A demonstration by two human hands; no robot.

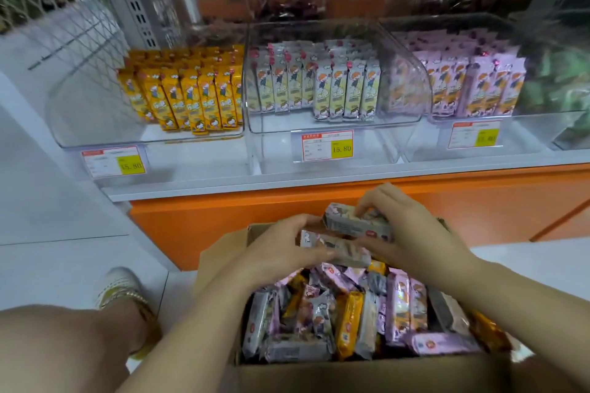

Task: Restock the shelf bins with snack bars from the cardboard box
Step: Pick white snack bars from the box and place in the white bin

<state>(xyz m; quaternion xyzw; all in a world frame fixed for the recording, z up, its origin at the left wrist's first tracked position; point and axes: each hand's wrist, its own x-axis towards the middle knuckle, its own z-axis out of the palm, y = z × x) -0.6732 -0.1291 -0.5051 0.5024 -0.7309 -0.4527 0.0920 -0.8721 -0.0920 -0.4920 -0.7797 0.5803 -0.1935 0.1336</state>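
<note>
Snack bars (367, 319) heaped mixed in cardboard box (220, 252), lower centre. Gathering step, by judgement: left hand (281, 249) gripping one pale bar (335, 249), right hand (412, 233) pinching second pale bar (354, 223), both just above box. Next, likely: up over clear front lip of middle bin (274, 128), upper centre; bare floor at its front left.

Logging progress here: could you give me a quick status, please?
Left hand and right hand grip two pale snack bars above the cardboard box. Box full of mixed bars. Shelf bins unobstructed.
</note>
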